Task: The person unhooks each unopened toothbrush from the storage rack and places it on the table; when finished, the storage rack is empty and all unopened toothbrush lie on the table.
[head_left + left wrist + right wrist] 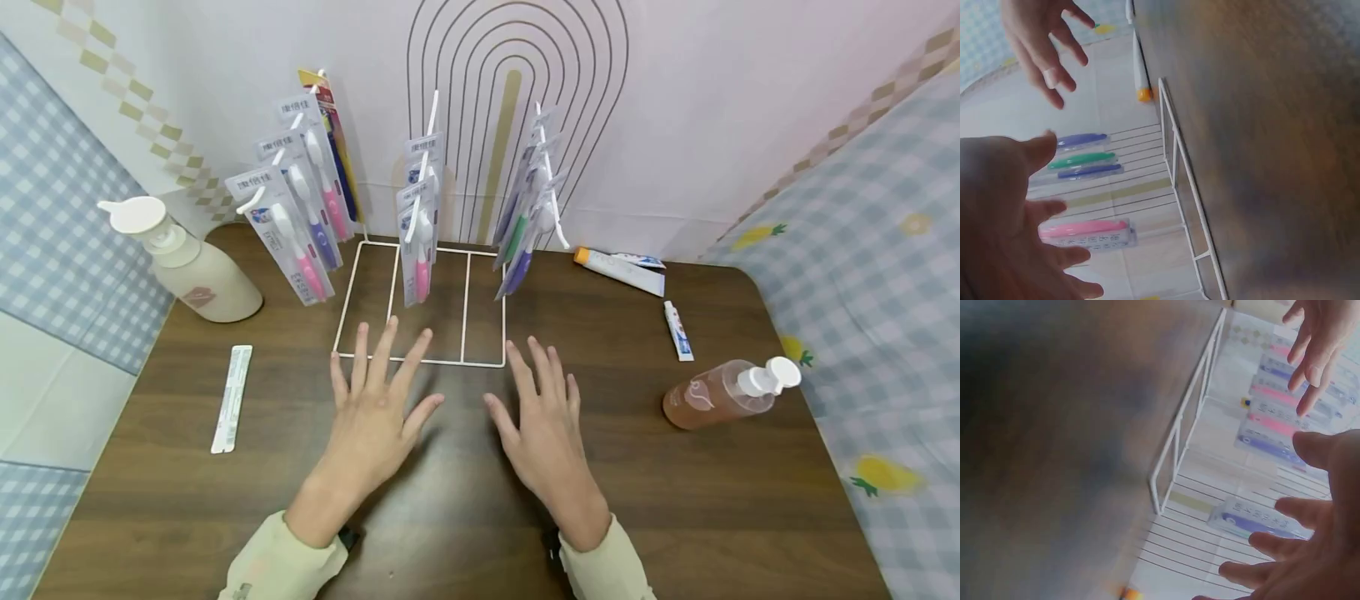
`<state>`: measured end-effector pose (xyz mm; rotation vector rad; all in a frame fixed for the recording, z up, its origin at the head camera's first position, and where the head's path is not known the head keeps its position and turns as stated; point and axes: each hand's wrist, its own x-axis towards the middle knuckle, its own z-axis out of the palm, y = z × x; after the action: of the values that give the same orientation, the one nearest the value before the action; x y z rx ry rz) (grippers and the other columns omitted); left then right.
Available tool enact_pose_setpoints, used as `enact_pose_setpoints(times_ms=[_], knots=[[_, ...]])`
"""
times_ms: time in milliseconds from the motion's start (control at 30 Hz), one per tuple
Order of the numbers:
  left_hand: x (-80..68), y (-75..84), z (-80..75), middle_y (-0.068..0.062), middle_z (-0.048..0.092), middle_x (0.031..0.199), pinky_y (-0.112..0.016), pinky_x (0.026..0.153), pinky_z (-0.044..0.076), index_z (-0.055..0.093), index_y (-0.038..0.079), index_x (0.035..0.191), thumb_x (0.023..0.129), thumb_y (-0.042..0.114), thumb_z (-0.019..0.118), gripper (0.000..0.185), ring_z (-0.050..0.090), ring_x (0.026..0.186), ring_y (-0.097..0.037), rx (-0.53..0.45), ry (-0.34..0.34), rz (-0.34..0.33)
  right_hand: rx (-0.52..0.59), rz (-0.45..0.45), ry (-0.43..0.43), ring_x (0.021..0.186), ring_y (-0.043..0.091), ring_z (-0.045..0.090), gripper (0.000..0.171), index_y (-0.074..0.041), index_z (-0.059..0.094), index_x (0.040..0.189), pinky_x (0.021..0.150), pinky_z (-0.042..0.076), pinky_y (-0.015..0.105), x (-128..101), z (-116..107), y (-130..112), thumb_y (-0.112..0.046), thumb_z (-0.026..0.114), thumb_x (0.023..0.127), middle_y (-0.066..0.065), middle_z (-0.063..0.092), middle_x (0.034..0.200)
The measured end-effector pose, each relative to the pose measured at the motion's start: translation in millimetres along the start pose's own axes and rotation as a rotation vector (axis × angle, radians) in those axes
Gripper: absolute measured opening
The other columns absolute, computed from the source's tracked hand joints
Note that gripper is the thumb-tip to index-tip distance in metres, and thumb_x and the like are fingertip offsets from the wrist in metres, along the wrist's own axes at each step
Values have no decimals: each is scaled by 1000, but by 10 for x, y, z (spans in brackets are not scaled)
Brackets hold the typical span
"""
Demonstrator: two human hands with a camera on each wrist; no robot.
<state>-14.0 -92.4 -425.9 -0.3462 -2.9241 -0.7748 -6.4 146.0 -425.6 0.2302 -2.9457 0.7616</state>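
Both my hands hover flat, fingers spread, holding nothing: left hand (pixel 375 408), right hand (pixel 543 425), just near of the rack (pixel 420 360). Nothing grasped yet; next move likely needs a reach to one pack (pixel 417 242).

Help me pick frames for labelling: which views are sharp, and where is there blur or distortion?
Head view: sharp, evenly lit, wide-angle bend at the edges, soft shadows under left hand and right hand. Left wrist view: table smeared. Right wrist view: table blurred, white wire rack soft.
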Motion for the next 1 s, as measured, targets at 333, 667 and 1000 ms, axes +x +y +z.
enact_pose_setpoints(times_ms=[333, 667, 1000], knots=[[366, -36, -163, -37, 40, 177, -75, 138, 30, 37, -2, 175, 109, 27, 79, 83, 33, 169, -59, -175, 234, 6, 339, -16, 214, 162, 48, 50, 83, 2, 34, 176, 136, 41, 63, 647, -235, -29, -20, 79, 109, 29, 42, 178], [853, 36, -291, -26, 54, 169, -57, 137, 39, 44, 2, 173, 113, 23, 74, 70, 50, 158, -43, -405, 270, -78, 599, 0, 245, 138, 39, 69, 76, -1, 46, 171, 100, 59, 39, 1255, -372, 12, -11, 83, 105, 25, 59, 158], [834, -114, -163, -30, 43, 175, -63, 139, 33, 30, 1, 179, 114, 33, 72, 84, 41, 164, -48, -363, 71, -213, 748, 58, 347, 87, 0, 64, 18, 12, 71, 116, 76, 51, 13, 1389, -370, 17, 2, 79, 104, 30, 76, 113]])
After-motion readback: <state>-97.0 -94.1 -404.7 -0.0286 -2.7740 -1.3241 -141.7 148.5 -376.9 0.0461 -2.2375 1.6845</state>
